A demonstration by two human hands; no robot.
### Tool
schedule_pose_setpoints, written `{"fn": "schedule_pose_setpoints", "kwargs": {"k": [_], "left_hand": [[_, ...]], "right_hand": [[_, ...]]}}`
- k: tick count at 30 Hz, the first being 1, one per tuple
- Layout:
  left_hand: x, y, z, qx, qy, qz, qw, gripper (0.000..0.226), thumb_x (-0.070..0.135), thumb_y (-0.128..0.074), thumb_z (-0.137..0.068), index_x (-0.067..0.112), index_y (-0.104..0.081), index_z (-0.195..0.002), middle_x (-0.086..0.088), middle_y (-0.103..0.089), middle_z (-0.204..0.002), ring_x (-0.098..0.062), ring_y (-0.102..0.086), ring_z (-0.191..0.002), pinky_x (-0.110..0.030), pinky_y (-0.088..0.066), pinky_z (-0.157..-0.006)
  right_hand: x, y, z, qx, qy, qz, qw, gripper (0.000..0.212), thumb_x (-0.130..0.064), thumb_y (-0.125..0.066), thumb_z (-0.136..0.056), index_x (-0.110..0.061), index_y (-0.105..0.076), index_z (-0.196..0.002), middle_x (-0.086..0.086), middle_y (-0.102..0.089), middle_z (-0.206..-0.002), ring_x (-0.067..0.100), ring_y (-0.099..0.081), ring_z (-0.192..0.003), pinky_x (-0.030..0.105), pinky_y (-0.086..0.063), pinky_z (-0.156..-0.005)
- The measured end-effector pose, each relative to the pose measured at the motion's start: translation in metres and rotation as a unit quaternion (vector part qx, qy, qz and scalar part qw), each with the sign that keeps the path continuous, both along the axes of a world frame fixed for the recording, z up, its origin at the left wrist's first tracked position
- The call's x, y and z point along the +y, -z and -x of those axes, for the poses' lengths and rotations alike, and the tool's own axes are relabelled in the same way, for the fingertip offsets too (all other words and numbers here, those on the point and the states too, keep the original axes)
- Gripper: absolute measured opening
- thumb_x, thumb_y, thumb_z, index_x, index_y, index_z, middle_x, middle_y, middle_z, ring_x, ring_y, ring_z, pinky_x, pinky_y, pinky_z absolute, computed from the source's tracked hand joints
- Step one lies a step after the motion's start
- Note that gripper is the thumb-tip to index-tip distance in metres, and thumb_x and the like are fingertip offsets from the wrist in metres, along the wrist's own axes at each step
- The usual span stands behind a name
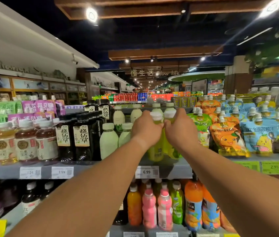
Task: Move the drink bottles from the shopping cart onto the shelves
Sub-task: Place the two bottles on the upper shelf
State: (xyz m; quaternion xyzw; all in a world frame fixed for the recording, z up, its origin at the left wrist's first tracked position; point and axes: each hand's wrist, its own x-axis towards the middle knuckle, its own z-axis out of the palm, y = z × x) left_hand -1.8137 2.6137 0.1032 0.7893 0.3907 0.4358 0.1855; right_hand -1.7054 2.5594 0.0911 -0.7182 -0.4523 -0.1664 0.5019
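A: Where are the bottles?
B: On the shelf (166, 165), upright, side by side, straight ahead.
A: Hands?
B: Left hand (145, 130) grips the left bottle (156, 151), right hand (180, 130) the right bottle (170, 150); equally near.

Tight slot on the upper shelf, crowded on both sides

Your hands fill the gap at the upper shelf (169, 165) front edge, around two yellow-green bottles (162, 147). Just left stand pale green bottles (108, 142), then black bottles (82, 139); just right, orange pouches (227, 139) crowd the edge. Behind the gap, more white-capped bottles (136, 113) block the back. A strip of bare shelf shows in front of the yellow-green bottles.
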Motion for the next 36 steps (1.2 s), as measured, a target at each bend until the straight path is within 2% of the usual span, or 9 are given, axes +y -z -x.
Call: {"fn": "schedule_pose_setpoints", "kwargs": {"k": [3, 6, 10, 13, 17, 19, 22, 29, 36], "left_hand": [[-0.009, -0.024, 0.037, -0.058, 0.007, -0.027, 0.998, 0.037, 0.04, -0.068, -0.086, 0.021, -0.056, -0.115, 0.0, -0.063, -0.108, -0.025, -0.06, -0.097, -0.033, -0.046, -0.074], [-0.016, -0.053, 0.09, -0.104, 0.018, -0.055, 0.993, 0.022, 0.04, -0.069, -0.085, 0.027, -0.059, -0.1, 0.008, -0.062, -0.092, -0.018, -0.06, -0.087, -0.029, -0.044, -0.066], [-0.022, -0.071, 0.178, -0.139, 0.023, -0.06, 0.988, 0.03, 0.041, -0.067, -0.078, 0.021, -0.062, -0.1, 0.002, -0.064, -0.092, -0.019, -0.064, -0.087, -0.042, -0.056, -0.077], [-0.019, -0.065, 0.258, -0.142, -0.023, -0.064, 0.988, 0.018, 0.04, -0.066, -0.075, 0.026, -0.061, -0.086, 0.002, -0.066, -0.087, -0.02, -0.066, -0.084, -0.042, -0.057, -0.074], [-0.009, -0.032, 0.382, -0.101, -0.124, -0.062, 0.985, 0.026, 0.048, -0.063, -0.067, 0.025, -0.06, -0.077, 0.009, -0.065, -0.077, -0.015, -0.065, -0.076, -0.036, -0.054, -0.062], [-0.007, -0.009, 0.448, -0.073, -0.185, -0.072, 0.977, 0.032, 0.055, -0.056, -0.06, 0.025, -0.058, -0.07, 0.01, -0.059, -0.064, -0.006, -0.057, -0.063, -0.031, -0.041, -0.052], [-0.007, 0.026, 0.541, -0.018, -0.283, -0.055, 0.957, 0.044, 0.061, -0.052, -0.058, 0.019, -0.048, -0.071, 0.003, -0.052, -0.065, -0.022, -0.051, -0.065, -0.033, -0.029, -0.051], [-0.009, 0.102, 0.722, 0.018, -0.432, 0.006, 0.902, 0.036, 0.053, -0.067, -0.066, 0.024, -0.059, -0.084, 0.002, -0.065, -0.088, -0.026, -0.062, -0.09, -0.031, -0.04, -0.066], [0.023, 0.183, 0.851, 0.029, -0.528, 0.062, 0.847, 0.036, 0.05, -0.072, -0.068, 0.022, -0.058, -0.085, 0.002, -0.065, -0.086, -0.025, -0.061, -0.084, -0.032, -0.041, -0.063]], "right_hand": [[-0.008, -0.026, 0.035, -0.04, 0.012, -0.074, 0.996, 0.028, -0.033, -0.061, -0.087, -0.017, -0.047, -0.104, 0.004, -0.058, -0.096, 0.028, -0.054, -0.088, 0.035, -0.039, -0.067], [-0.012, -0.055, 0.085, -0.039, -0.002, -0.135, 0.99, 0.026, -0.038, -0.06, -0.084, -0.024, -0.04, -0.093, -0.003, -0.05, -0.085, 0.022, -0.048, -0.08, 0.033, -0.034, -0.066], [-0.008, -0.077, 0.165, -0.019, -0.048, -0.174, 0.983, 0.028, -0.042, -0.058, -0.076, -0.027, -0.043, -0.093, -0.009, -0.052, -0.081, 0.014, -0.049, -0.069, 0.028, -0.028, -0.051], [0.005, -0.072, 0.243, 0.003, -0.114, -0.169, 0.979, 0.03, -0.04, -0.059, -0.075, -0.027, -0.044, -0.096, -0.011, -0.052, -0.081, 0.012, -0.049, -0.069, 0.026, -0.027, -0.05], [0.036, -0.033, 0.361, 0.039, -0.209, -0.123, 0.969, 0.033, -0.042, -0.061, -0.077, -0.026, -0.043, -0.101, -0.005, -0.054, -0.092, 0.022, -0.051, -0.081, 0.033, -0.033, -0.064], [0.051, -0.005, 0.426, 0.055, -0.255, -0.095, 0.961, 0.035, -0.043, -0.062, -0.079, -0.024, -0.045, -0.103, 0.001, -0.061, -0.099, 0.028, -0.057, -0.087, 0.036, -0.041, -0.068], [0.068, 0.035, 0.52, 0.069, -0.306, -0.049, 0.948, 0.042, -0.046, -0.063, -0.081, -0.021, -0.046, -0.11, 0.009, -0.064, -0.107, 0.035, -0.059, -0.095, 0.038, -0.042, -0.07], [0.092, 0.12, 0.705, 0.052, -0.457, 0.057, 0.886, 0.036, -0.039, -0.061, -0.083, -0.017, -0.049, -0.109, 0.011, -0.065, -0.109, 0.037, -0.058, -0.099, 0.036, -0.036, -0.067], [0.151, 0.197, 0.842, 0.026, -0.556, 0.14, 0.819, 0.031, -0.035, -0.061, -0.084, -0.021, -0.05, -0.11, 0.013, -0.066, -0.107, 0.039, -0.06, -0.099, 0.036, -0.034, -0.067]]}}
